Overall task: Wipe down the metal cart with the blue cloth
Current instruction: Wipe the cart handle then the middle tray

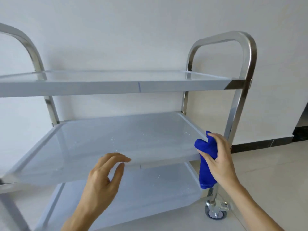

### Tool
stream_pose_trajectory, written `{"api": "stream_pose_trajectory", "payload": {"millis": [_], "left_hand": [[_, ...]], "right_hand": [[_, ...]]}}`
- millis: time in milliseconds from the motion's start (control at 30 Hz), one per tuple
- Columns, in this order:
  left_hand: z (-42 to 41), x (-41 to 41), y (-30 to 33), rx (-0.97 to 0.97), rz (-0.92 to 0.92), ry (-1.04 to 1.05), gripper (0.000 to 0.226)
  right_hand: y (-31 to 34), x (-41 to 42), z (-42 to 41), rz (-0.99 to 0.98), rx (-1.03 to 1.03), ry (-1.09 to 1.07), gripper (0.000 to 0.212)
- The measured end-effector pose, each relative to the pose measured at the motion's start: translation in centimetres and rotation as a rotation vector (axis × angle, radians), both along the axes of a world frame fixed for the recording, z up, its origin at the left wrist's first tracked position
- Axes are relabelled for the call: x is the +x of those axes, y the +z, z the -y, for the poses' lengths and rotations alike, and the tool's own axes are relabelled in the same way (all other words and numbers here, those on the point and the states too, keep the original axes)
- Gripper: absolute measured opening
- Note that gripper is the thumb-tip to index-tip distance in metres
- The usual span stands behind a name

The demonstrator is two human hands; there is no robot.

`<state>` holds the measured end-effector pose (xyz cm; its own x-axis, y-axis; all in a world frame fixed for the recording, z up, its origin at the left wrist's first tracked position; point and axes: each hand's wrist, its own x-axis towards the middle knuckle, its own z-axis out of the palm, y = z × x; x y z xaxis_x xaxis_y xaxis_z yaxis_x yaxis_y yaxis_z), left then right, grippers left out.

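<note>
Blue cloth (207, 157) bunched in right hand (220, 157) against cart (238, 104).

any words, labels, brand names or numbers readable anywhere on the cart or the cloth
None: no text can be read in this view.
Metal cart: bare metal frame and shelves, with no label or brand showing.
Blue cloth, gripped in the right hand: plain, no tag visible.
Thin blue lines on the front edges of the top and middle shelves: marks only, not characters.
</note>
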<state>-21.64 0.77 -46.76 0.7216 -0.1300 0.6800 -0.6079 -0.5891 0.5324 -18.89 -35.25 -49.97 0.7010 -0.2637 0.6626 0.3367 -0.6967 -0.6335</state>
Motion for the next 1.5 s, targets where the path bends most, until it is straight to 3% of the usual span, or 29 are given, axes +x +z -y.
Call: {"api": "stream_pose_trajectory", "payload": {"millis": [67,200,400,533,700,800,933,1200,1300,1500], "left_hand": [[-3.6,1.0,-0.4,0.109,0.018,0.140,0.018],[-8.3,2.6,-2.6,0.356,-0.081,0.342,0.043],[-8.2,4.2,-5.7,0.322,0.171,0.423,0.039],[-9.3,5.7,-6.8,0.345,0.316,0.432,0.035],[-10.6,7.8,-8.0,0.389,0.414,0.412,0.035],[-10.8,8.5,-7.9,0.373,0.380,0.350,0.034],[-10.7,8.7,-7.6,0.346,0.319,0.307,0.029],[-7.2,7.2,-3.9,0.346,0.226,0.406,0.028],[-6.3,6.5,-3.5,0.341,0.190,0.429,0.034],[-6.8,6.4,-3.1,0.382,0.178,0.425,0.032]], "right_hand": [[0.4,1.7,-0.5,-0.090,-0.213,-0.077,0.047],[1.4,2.6,-4.2,-0.180,-0.328,-0.262,0.051],[2.7,3.3,-19.2,-0.162,-0.595,-0.012,0.064],[2.1,4.2,-24.5,-0.116,-0.648,0.006,0.062],[0.6,3.4,-17.9,0.086,-0.569,-0.034,0.050],[1.4,3.9,-9.9,-0.125,-0.561,-0.172,0.050],[2.2,4.8,-1.1,-0.343,-0.398,-0.310,0.053],[4.0,9.7,-1.5,-0.584,-0.547,-0.544,0.061],[4.7,10.8,-6.3,-0.611,-0.549,-0.449,0.060],[4.4,10.9,-18.8,-0.560,-0.564,0.022,0.045]]}}
